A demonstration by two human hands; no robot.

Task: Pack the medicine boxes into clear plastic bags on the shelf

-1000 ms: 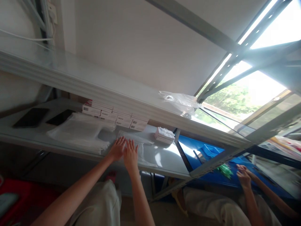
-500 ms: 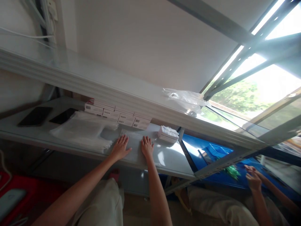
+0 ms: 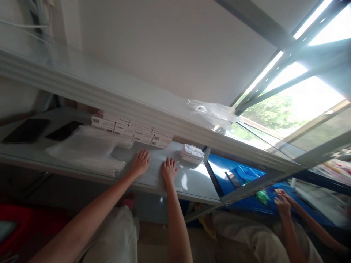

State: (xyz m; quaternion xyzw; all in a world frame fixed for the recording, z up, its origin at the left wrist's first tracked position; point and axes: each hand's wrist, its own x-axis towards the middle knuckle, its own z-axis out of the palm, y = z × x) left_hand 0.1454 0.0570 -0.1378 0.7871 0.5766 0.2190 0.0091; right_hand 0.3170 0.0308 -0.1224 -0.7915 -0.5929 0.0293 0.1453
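My left hand lies palm down with its fingers spread, on or just over the grey shelf. To its right, my right hand is also flat, fingers apart. Between them is a faint, thin clear plastic bag; its edges are hard to make out. A pile of clear plastic bags spreads out left of my left hand. Behind my hands stands a row of small white boxes with printed labels. Just right of my right hand sits a stack of white pieces in crinkled clear wrap.
Two dark flat devices lie at the shelf's left end. An upper shelf overhangs the boxes and carries a crumpled clear bag. At right, another person's hands are over a blue table with a blue tray and a green bundle.
My left hand has shifted slightly forward, away from the shelf's front edge. My right hand stays nearly in place, flat. The whole view has shifted a little.
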